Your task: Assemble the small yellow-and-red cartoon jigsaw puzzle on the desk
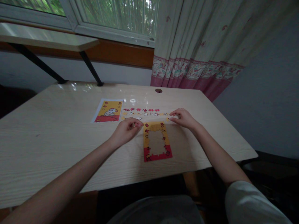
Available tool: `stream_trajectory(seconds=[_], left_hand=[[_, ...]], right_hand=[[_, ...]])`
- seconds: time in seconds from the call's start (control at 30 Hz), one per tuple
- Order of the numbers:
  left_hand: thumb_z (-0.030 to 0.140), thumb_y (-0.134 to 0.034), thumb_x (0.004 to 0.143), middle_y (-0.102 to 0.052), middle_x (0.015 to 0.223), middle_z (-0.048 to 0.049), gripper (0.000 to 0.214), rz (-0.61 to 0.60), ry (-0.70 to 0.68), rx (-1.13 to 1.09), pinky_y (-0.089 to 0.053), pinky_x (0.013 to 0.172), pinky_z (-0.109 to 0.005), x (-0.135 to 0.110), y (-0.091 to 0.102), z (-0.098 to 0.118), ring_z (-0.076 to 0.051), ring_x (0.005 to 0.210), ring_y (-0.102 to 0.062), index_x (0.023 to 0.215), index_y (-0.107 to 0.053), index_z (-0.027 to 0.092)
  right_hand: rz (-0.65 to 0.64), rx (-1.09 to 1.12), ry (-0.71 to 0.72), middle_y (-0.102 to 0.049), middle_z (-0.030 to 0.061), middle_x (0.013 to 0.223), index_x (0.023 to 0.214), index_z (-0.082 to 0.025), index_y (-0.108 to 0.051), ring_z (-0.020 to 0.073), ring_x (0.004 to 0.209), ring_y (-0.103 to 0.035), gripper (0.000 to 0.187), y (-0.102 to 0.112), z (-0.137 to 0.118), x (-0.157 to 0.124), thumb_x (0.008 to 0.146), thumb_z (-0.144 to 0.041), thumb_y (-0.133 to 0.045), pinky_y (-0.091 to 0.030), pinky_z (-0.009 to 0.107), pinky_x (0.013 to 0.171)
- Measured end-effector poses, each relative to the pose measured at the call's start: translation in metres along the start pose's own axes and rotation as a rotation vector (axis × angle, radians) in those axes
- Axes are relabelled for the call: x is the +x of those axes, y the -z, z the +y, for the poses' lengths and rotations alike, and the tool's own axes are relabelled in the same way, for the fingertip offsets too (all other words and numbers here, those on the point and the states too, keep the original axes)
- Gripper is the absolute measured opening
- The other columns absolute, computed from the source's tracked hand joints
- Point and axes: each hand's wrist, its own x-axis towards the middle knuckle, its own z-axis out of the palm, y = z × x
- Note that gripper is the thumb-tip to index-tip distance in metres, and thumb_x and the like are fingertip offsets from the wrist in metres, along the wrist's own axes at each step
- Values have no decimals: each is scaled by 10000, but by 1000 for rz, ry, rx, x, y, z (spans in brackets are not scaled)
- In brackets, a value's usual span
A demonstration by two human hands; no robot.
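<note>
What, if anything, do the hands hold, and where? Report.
Cannot be told: the left hand is near the puzzle frame, the right hand near loose pieces.

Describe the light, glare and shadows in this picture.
Head view: dim overall, brightest through the pale-framed glass window; head view: small white glare spots on the pale wood-grain table; head view: soft shadows beside the rectangular red-and-yellow puzzle frame.

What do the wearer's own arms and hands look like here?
The left hand and right hand are bare, with no gloves, rings or watch visible. Both forearms are uncovered. A loose, pale greyish short sleeve shows on the right arm; the left sleeve is out of view.
</note>
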Motion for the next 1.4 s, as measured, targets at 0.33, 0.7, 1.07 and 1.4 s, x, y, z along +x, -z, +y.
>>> stream_trajectory(seconds=[0.33, 0.7, 1.07, 1.4], left_hand=[[317, -534, 815, -663, 809, -65, 211, -12, -36, 20, -401, 610, -264, 0, -1, -4, -155, 705, -552, 847, -680, 168], [323, -520, 822, -659, 830, -76, 230, -24, -44, 3, -403, 612, -280, 0, -5, -2, -157, 691, -537, 855, -685, 165], [296, -597, 782, -654, 775, -37, 131, -116, -193, -23, -439, 717, -304, -2, -13, 20, -165, 756, -570, 807, -676, 195], [374, -596, 751, -625, 677, -20, 199, -89, -35, -193, -397, 562, -255, 1, -21, 10, -133, 622, -526, 712, -656, 189]], right_hand=[[-17, -71, -75, -641, 78, 832, 911, -160, -692, 189, 792, -552, 186, 1, 19, 7, 823, -291, -594, -404, 334, 773], [10, 150, -165, -624, 46, 792, 850, -157, -603, 161, 735, -534, 123, 6, -7, 7, 803, -263, -560, -388, 276, 668], [-38, 610, 20, -691, 22, 856, 910, -204, -678, 123, 742, -604, 188, -24, -94, 3, 822, -359, -616, -458, 254, 674], [92, 467, 6, -675, 26, 800, 918, -216, -680, 139, 729, -596, 180, -28, -103, -1, 860, -362, -591, -458, 285, 688]])
